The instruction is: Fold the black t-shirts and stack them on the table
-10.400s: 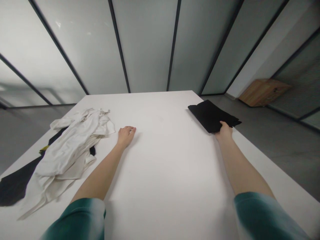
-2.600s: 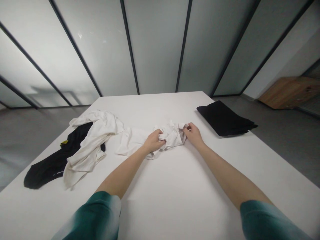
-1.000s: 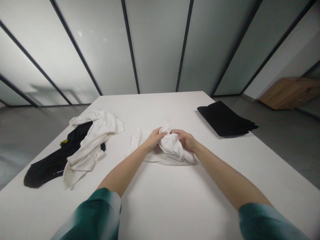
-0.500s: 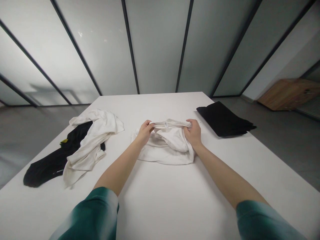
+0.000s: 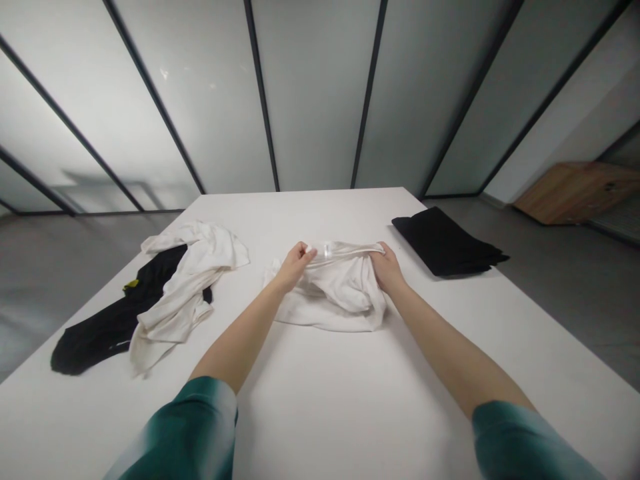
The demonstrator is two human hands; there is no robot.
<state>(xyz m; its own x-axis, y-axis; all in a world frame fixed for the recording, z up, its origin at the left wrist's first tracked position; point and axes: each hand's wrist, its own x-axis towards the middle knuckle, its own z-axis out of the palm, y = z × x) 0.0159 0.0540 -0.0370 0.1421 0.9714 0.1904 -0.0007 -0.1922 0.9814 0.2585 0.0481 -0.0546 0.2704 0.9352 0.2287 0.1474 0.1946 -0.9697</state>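
A white garment (image 5: 333, 320), bunched in soft folds, lies in front of me at the middle of the table. Its far edge is a band lifted between my hands, with a small pale label (image 5: 327, 251) showing near my left fingers. My left hand (image 5: 294, 265) pinches the left end of this band, thumb on top. At the right end, my right hand (image 5: 387, 269) grips the band, its fingers partly hidden behind or inside the cloth. Whether the garment is a shirt or something else, I cannot tell.
On the left of the white table (image 5: 350, 393), a crumpled white garment (image 5: 200, 250) lies partly over a black garment (image 5: 100, 333) with a yellow-green patch. A folded black cloth stack (image 5: 445, 243) rests near the right edge. A wooden cabinet (image 5: 570, 193) stands beyond, at right.
My left fingers have shifted along the band, and the label shows more clearly. My right hand has turned slightly, with its fingers further behind the cloth.
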